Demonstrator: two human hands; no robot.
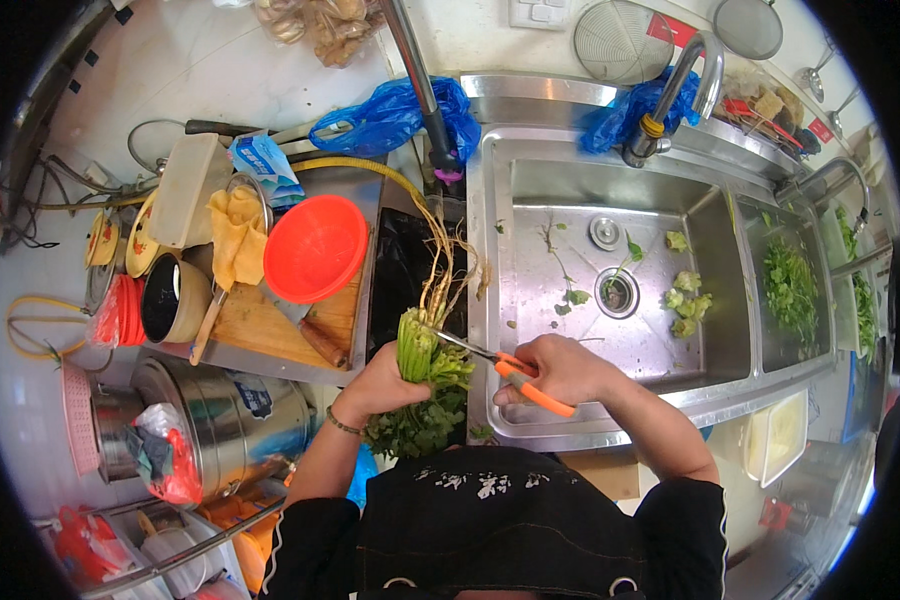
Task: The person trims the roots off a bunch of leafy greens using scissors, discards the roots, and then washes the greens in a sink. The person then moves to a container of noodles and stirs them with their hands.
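My left hand is closed around a bunch of leafy green herbs, probably coriander, with the stems upward and the leaves hanging down by my apron. Long pale roots stick out from the stem ends over a black bin liner. In my right hand is a pair of scissors with orange and grey handles. Their blades reach the stems just below the roots; whether they are fully closed is hard to see. Beside my right hand lies the steel sink basin, holding loose sprigs and cut pale-green stubs.
A second basin holds green herbs. A tap rises behind the sink. To the left, a red plastic basket and a knife rest on a wooden board, near a dark-filled pot. A steel drum stands below.
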